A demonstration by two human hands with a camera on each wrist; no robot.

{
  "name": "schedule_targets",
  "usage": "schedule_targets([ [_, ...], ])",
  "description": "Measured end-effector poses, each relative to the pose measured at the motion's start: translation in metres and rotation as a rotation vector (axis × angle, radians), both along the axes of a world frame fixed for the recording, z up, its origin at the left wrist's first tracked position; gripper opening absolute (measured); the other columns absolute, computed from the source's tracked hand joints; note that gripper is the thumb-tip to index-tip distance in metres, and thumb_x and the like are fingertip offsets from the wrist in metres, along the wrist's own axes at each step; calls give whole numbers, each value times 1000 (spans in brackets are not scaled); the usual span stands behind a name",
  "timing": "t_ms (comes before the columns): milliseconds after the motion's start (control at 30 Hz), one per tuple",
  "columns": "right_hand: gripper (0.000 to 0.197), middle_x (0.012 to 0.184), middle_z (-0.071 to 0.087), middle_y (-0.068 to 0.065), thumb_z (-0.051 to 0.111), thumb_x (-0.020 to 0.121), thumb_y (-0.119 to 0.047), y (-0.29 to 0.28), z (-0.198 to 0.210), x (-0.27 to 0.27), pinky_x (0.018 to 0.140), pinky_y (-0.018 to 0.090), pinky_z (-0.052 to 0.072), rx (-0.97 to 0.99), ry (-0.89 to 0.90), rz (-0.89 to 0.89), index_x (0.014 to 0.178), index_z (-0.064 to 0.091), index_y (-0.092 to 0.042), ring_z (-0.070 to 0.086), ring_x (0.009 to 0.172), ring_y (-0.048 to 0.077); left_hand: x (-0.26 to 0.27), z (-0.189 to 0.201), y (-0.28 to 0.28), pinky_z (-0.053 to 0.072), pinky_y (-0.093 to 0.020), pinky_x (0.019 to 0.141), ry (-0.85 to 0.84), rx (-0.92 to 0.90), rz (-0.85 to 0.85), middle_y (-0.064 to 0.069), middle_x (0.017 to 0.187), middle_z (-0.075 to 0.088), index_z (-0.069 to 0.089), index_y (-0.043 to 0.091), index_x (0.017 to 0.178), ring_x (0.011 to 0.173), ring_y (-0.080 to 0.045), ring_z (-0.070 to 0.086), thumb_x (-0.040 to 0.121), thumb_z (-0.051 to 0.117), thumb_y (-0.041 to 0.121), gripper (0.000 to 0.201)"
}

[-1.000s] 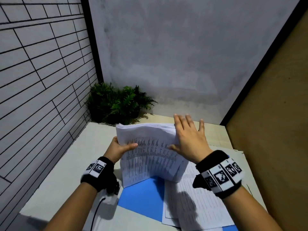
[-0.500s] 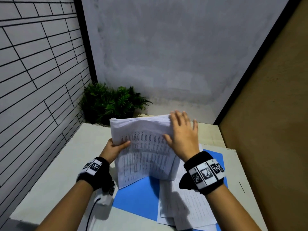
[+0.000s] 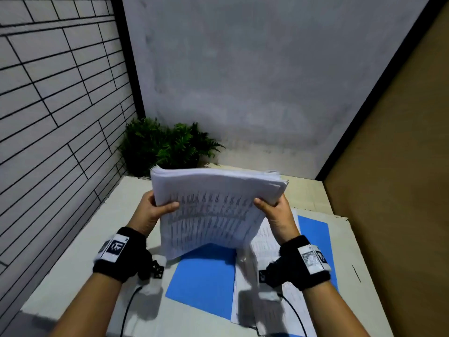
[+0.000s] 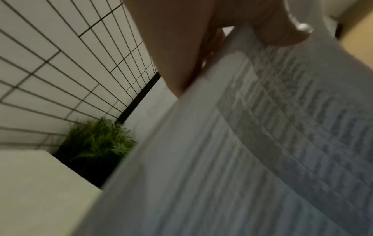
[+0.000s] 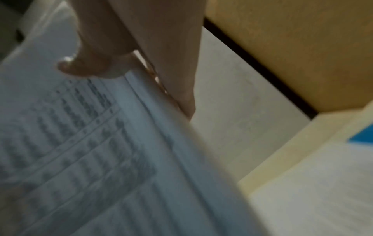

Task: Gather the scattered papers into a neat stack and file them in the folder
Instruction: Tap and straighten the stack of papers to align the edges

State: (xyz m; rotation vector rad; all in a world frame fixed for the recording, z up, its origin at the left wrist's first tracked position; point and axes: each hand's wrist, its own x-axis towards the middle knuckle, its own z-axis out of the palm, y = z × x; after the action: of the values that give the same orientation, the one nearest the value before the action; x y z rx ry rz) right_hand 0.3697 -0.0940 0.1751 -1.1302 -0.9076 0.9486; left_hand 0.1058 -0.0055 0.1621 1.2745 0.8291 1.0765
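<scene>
A thick stack of printed papers [image 3: 209, 210] stands almost upright on its lower edge above the open blue folder [image 3: 204, 283]. My left hand [image 3: 155, 210] grips the stack's left edge, thumb on the printed front, fingers behind. My right hand [image 3: 272, 207] grips the right edge the same way. The left wrist view shows the thumb on the stack of papers [image 4: 262, 143]; the right wrist view shows the thumb on the papers [image 5: 80, 151] too. More printed sheets [image 3: 264, 242] lie flat on the folder's right half, under my right wrist.
A green potted plant [image 3: 167, 147] stands at the table's back left corner by the tiled wall. The pale table [image 3: 73, 259] ends at a brown panel [image 3: 401, 190] on the right. Cables trail from both wristbands near the front edge.
My right hand has left the face of the stack, where it lay flat, and now grips its right edge. The stack has squared up and stands more upright.
</scene>
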Motion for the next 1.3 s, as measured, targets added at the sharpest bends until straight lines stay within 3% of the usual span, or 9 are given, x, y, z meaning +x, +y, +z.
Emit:
schedule_targets([
  [167,89,94,69,-12,86,34,-52,14,-11,-5,69,14,52,-102,-70,89,110,55,-17,66,83,-2,-7,-16,0,56,-16,59,69,-88,-62,14,68,75,62,19,85,67,-1,69,8,87,51,87],
  [300,33,69,72,-14,71,74,-4,30,-10,-11,70,21,51,-128,-150,9,105,61,-2,65,65,-7,-6,-15,5,58,-19,66,140,-92,-47,16,74,75,65,26,84,73,-1,70,16,85,56,77],
  [467,16,65,70,-19,54,85,4,33,-34,-9,69,17,51,-171,-195,-56,98,60,-4,60,64,-6,-10,-16,7,59,-28,74,135,-142,-17,11,73,76,75,28,72,74,-9,71,21,86,55,59],
  [567,22,89,66,1,45,90,4,36,-38,-21,88,35,46,-222,-259,-93,98,60,-10,57,86,15,-6,-13,4,54,-45,88,195,-140,-40,2,83,74,66,24,84,86,-24,66,35,88,37,55],
  [733,19,110,61,3,45,93,-16,23,-26,-20,94,37,47,-131,-76,-27,105,57,-26,57,102,19,-20,-3,4,59,-24,62,43,-134,29,10,67,75,70,19,72,73,-16,69,31,91,32,47],
  [900,82,122,57,-7,68,62,-49,7,-46,-43,90,24,49,-232,-47,193,133,34,-24,55,113,9,-20,-36,-19,57,-18,62,97,-197,-16,13,71,76,63,16,89,71,-4,71,9,89,47,89],
  [967,72,117,56,-10,72,69,-33,8,-52,-53,83,17,49,-221,-102,173,129,34,-23,55,108,4,-16,-51,-23,56,-24,75,150,-234,-4,10,80,75,62,13,98,77,-9,69,19,91,34,86],
  [1100,42,112,56,5,59,85,-6,15,-65,-58,100,42,45,-313,-287,116,124,44,-7,54,104,18,-8,-63,-26,41,-40,99,218,-244,147,-10,111,59,53,4,116,101,-22,56,73,69,-4,47],
  [1300,51,131,50,18,67,81,-10,-8,-109,25,94,32,38,-602,-391,-58,127,46,-4,48,114,27,-18,-66,-12,45,-20,62,485,-122,320,-13,80,59,60,-4,88,76,-22,53,81,64,14,19],
])
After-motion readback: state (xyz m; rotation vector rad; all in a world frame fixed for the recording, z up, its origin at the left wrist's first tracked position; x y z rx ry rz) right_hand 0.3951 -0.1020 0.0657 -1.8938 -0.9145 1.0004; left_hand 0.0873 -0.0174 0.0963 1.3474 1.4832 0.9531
